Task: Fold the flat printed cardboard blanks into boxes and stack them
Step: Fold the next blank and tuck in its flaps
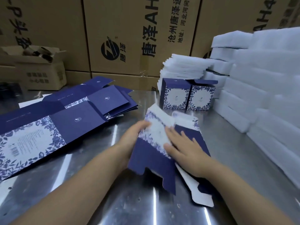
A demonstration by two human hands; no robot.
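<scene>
Far left, a loose pile of flat blanks (pixel 68 114) is seen fanned across the steel counter (pixel 103 203), printed side up and none of them raised into shape, so a good share of the work is judged to be left. Toward the middle, one half-formed blank (pixel 152 161) is held just above the counter, tilted, with its navy bottom flaps hanging toward the camera and its far end blurred. Its left edge is gripped by the left hand (pixel 134 135), fingers wrapped over that edge. On its upper face the right hand (pixel 180 148) is laid flat, fingers straight and spread, pressing on a navy panel and grasping nothing. The sleeve is judged to be at the squaring-up step, and the flaps at the near end are not yet tucked. Further back and to the right, two folded boxes (pixel 175 98) are stood side by side, touching, the right one with its top flap raised. Nothing is set upon them, so the stacking is reckoned barely begun. Beside them on the right, white foam sheets (pixel 259 82) are piled high, and brown cartons (pixel 123 30) are ranged along the back.
</scene>
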